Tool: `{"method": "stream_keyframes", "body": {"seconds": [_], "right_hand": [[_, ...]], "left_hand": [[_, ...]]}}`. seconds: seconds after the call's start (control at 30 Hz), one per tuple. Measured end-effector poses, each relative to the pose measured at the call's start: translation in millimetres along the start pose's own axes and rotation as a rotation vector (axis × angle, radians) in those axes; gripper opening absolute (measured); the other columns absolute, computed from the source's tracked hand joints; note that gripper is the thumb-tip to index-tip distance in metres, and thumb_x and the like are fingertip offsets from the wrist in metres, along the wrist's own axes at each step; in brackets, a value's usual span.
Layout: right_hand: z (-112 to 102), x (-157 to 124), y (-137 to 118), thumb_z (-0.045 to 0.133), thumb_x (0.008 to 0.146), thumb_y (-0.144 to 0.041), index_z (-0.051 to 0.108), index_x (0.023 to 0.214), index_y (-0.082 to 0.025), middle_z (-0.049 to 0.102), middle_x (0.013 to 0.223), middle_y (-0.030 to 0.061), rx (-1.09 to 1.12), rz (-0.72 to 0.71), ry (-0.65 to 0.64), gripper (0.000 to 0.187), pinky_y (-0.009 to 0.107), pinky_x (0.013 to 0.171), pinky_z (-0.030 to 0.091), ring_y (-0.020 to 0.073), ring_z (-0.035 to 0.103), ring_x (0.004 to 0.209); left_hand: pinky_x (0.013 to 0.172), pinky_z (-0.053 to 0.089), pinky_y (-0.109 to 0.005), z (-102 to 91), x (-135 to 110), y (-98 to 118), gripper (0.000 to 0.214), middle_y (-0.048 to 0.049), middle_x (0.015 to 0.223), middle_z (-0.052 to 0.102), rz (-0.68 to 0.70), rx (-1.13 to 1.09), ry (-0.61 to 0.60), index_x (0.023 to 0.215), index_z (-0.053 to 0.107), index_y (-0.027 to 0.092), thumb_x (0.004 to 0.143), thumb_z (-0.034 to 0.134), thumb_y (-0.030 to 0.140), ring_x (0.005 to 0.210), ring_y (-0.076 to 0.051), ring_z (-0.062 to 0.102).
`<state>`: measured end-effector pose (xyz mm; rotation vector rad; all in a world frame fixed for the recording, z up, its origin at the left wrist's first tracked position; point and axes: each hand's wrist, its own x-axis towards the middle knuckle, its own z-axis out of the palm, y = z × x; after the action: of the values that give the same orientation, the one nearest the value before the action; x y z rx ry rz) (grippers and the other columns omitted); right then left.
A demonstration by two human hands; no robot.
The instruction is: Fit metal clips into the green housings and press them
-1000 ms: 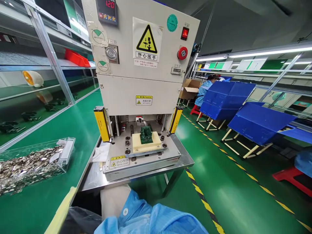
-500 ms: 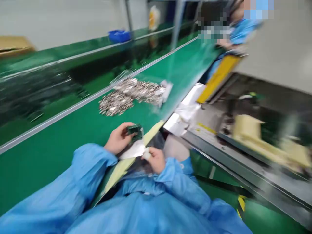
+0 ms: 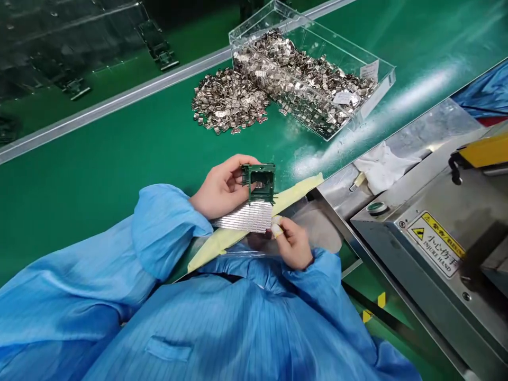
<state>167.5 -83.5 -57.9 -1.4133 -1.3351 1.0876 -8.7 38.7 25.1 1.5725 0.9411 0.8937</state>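
Observation:
My left hand [image 3: 226,188] is closed around a dark green square plastic frame [image 3: 273,185], open in the middle, with its thumb reaching across the opening. A small shiny metal piece [image 3: 259,184] shows inside it. Below the frame, under the same hand, a silver sheet [image 3: 244,217] marked in rows of small strips slants to the right. White covers sit on the thumb and finger of my right hand [image 3: 293,244], which are pinched together at the sheet's right edge. Whether anything else is between those fingertips is hidden.
Beyond my hands, a heap of small metal clips [image 3: 230,103] lies on the green belt [image 3: 119,185] beside a clear box [image 3: 381,87] of more clips. Yellow cloth [image 3: 218,251] edges the belt before me. At right stands a metal machine [image 3: 405,264] with a hand-injury warning label, near a white rag [image 3: 384,166].
My view has turned and steadied, bringing the clips, box and machine closer; the co-worker at the far right has left the picture. Both hands keep hold at the frame and sheet.

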Motion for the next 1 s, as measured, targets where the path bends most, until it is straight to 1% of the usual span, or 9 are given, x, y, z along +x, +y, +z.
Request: {"method": "stream_keyframes", "body": {"seconds": [0.07, 0.17, 0.23, 0.33, 0.47, 0.6, 0.73, 0.83, 1.0], "right_hand": [[-7, 2, -4, 0.053, 0.082, -0.021, 0.067, 0.074, -0.021, 0.065, 0.064, 0.0017, -0.173, 0.002, -0.033, 0.016, 0.028, 0.058, 0.044, 0.0161, 0.058, 0.057], [-15, -2, -14, 0.056, 0.08, -0.02, 0.07, 0.09, -0.023, 0.071, 0.068, 0.0013, -0.334, 0.042, -0.005, 0.017, 0.028, 0.058, 0.048, 0.0179, 0.065, 0.059], [-22, -9, -26, 0.061, 0.079, -0.021, 0.069, 0.094, -0.023, 0.073, 0.07, 0.0008, -0.353, 0.075, 0.046, 0.017, 0.027, 0.057, 0.049, 0.0182, 0.067, 0.06], [-35, -17, -48, 0.067, 0.081, -0.024, 0.072, 0.087, -0.021, 0.073, 0.071, 0.0008, -0.341, 0.076, 0.167, 0.008, 0.025, 0.053, 0.05, 0.0167, 0.066, 0.059], [-40, -8, -80, 0.069, 0.083, -0.024, 0.075, 0.093, -0.023, 0.076, 0.085, 0.0023, -0.183, 0.003, 0.269, 0.011, 0.026, 0.065, 0.058, 0.0178, 0.07, 0.072], [-29, 18, -98, 0.065, 0.086, -0.019, 0.074, 0.097, -0.024, 0.076, 0.088, 0.0021, -0.066, -0.055, 0.252, 0.015, 0.028, 0.073, 0.059, 0.0181, 0.072, 0.078], [-14, 43, -101, 0.066, 0.083, -0.018, 0.072, 0.09, -0.023, 0.07, 0.087, 0.0025, -0.066, -0.132, 0.279, 0.01, 0.03, 0.073, 0.055, 0.0174, 0.066, 0.08], [-3, 55, -99, 0.065, 0.082, -0.017, 0.07, 0.088, -0.022, 0.064, 0.105, 0.0062, -0.128, -0.217, 0.312, 0.009, 0.037, 0.087, 0.05, 0.0211, 0.061, 0.099], [17, 62, -96, 0.062, 0.077, -0.012, 0.068, 0.087, -0.022, 0.056, 0.128, 0.0098, -0.147, -0.236, 0.316, 0.015, 0.049, 0.104, 0.039, 0.027, 0.052, 0.123]], "left_hand": [[0.066, 0.051, -0.021, 0.5, 0, -1, 0.037, -0.0017, 0.089, 0.068, -0.009, -0.042, 0.023, 0.102, 0.06, 0.015, 0.071, 0.077, 0.024, 0.078, -0.014, 0.067], [0.069, 0.053, -0.022, 1.0, 0, -3, 0.039, -0.001, 0.088, 0.067, -0.011, -0.134, 0.038, 0.103, 0.059, 0.016, 0.072, 0.079, 0.028, 0.08, -0.014, 0.068], [0.071, 0.054, -0.021, 1.1, 0, -5, 0.038, -0.0013, 0.089, 0.068, 0.024, -0.19, 0.058, 0.102, 0.058, 0.016, 0.073, 0.079, 0.03, 0.082, -0.014, 0.068], [0.072, 0.054, -0.02, 1.4, -1, -8, 0.036, -0.0021, 0.089, 0.068, 0.081, -0.245, 0.08, 0.104, 0.057, 0.016, 0.076, 0.077, 0.03, 0.082, -0.013, 0.068], [0.074, 0.054, -0.021, 2.5, -2, -12, 0.033, -0.0048, 0.094, 0.069, 0.127, -0.316, 0.089, 0.109, 0.055, 0.017, 0.082, 0.071, 0.027, 0.083, -0.013, 0.068], [0.076, 0.054, -0.022, 3.4, -2, -14, 0.031, -0.0069, 0.099, 0.069, 0.148, -0.358, 0.115, 0.11, 0.053, 0.017, 0.084, 0.068, 0.025, 0.086, -0.014, 0.068], [0.078, 0.054, -0.024, 3.7, -3, -13, 0.031, -0.0078, 0.1, 0.07, 0.126, -0.379, 0.127, 0.11, 0.053, 0.017, 0.084, 0.067, 0.026, 0.089, -0.015, 0.069], [0.077, 0.054, -0.023, 4.0, -5, -12, 0.031, -0.0085, 0.103, 0.07, 0.094, -0.387, 0.115, 0.112, 0.052, 0.017, 0.085, 0.066, 0.024, 0.092, -0.016, 0.069], [0.079, 0.055, -0.023, 5.3, -8, -14, 0.03, -0.0088, 0.106, 0.068, 0.077, -0.388, 0.097, 0.115, 0.051, 0.017, 0.088, 0.061, 0.023, 0.097, -0.017, 0.068]]}}
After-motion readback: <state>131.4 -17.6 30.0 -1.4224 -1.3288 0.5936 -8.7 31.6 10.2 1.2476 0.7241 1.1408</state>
